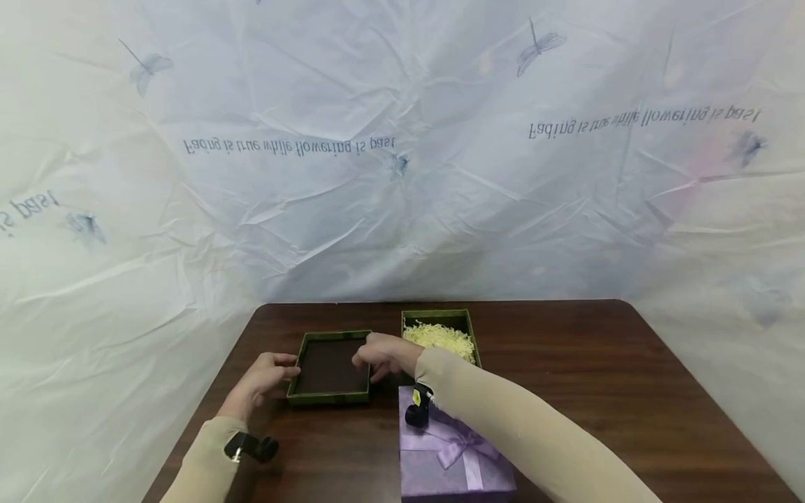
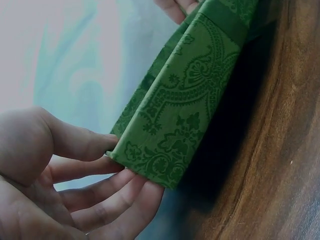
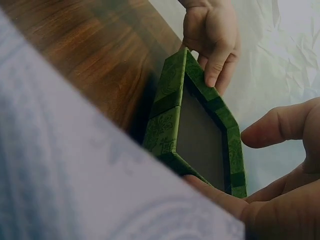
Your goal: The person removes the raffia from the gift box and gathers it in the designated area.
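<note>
A shallow green box lid (image 1: 327, 399) with a dark inside lies open side up at the table's left; in the left wrist view its wall (image 2: 185, 100) shows an embossed pattern and a ribbon band. My left hand (image 1: 264, 377) holds its left edge, thumb on the rim and fingertips underneath. At the right edge is my right hand (image 1: 386, 351), thumb on one side of the wall and fingers on another, as the right wrist view of the lid (image 3: 167, 95) shows. Part of that hand's grip is hidden. Dark shadow lies under the lid.
Right of the lid stands a green open box (image 1: 474, 335) filled with pale yellow shredded paper (image 1: 440, 339). Nearer me is a purple gift box (image 1: 434, 475) with a ribbon bow, partly under my right forearm. A printed white sheet (image 1: 402, 209) hangs behind the brown wooden table (image 1: 566, 363).
</note>
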The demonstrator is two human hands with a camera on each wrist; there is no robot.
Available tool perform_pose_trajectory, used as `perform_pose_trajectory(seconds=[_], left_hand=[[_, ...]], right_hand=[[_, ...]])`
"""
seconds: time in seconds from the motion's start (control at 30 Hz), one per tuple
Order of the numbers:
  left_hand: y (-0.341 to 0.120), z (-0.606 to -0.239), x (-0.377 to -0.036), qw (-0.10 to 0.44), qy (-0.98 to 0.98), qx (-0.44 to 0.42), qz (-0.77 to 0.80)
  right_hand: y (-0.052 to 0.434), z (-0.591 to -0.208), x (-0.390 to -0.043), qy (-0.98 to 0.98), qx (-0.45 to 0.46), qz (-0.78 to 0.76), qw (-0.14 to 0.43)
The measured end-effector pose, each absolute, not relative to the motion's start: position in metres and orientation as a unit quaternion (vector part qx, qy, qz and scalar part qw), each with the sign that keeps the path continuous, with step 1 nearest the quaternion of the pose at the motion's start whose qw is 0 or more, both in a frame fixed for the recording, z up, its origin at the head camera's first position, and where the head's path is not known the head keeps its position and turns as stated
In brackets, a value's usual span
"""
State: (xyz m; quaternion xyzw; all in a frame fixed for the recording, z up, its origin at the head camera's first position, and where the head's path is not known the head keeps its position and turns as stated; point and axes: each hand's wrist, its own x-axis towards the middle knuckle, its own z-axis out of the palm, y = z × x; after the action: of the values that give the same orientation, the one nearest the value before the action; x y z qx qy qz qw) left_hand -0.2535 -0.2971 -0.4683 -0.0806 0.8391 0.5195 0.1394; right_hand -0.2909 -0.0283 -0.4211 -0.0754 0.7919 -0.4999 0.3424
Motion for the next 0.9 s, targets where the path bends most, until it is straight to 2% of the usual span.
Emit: perform_pose_trajectory(seconds=[0.3,0.9], left_hand=[[-0.2979,-0.4681,-0.2517,0.139,0.842,-0.082,0.515],[-0.2981,-0.4752,-0.2510,0.143,0.839,-0.085,0.518]], right_hand=[[-0.0287,-0.4232,-0.2880,0.775,-0.057,-0.518,0.359],[-0.0281,-0.4270,-0.2834,0.772,-0.046,-0.527,0.352]])
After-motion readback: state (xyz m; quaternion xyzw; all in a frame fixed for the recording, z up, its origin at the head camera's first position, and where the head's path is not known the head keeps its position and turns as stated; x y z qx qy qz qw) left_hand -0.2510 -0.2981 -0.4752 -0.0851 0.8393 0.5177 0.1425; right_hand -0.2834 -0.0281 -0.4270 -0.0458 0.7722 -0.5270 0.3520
